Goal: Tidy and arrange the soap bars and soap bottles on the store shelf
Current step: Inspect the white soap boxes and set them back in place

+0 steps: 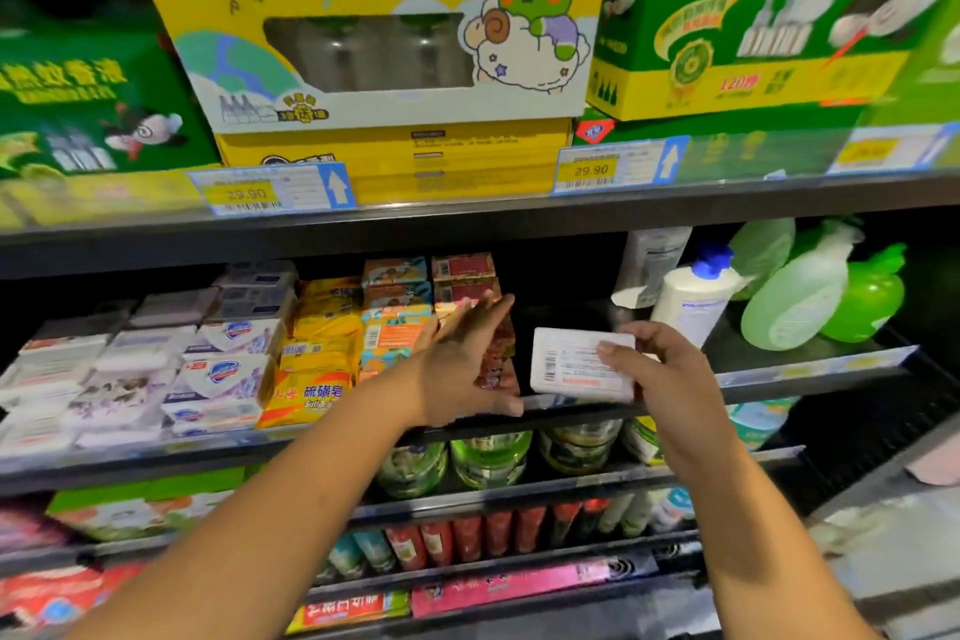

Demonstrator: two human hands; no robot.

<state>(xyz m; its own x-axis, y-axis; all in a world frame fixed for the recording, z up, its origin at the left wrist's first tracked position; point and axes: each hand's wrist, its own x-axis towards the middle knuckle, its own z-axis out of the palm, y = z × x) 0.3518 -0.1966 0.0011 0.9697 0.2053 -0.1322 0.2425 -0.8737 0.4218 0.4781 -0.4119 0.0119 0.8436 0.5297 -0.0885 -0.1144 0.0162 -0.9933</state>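
Soap bar (574, 369), white, barcoded, in right hand (672, 374).

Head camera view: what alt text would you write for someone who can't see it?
A person's right hand holds a white soap bar before a gap on a store shelf, while the open left hand reaches toward red soap packs. Stacked soap bars fill the shelf's left; a white bottle and green bottles sit at right.
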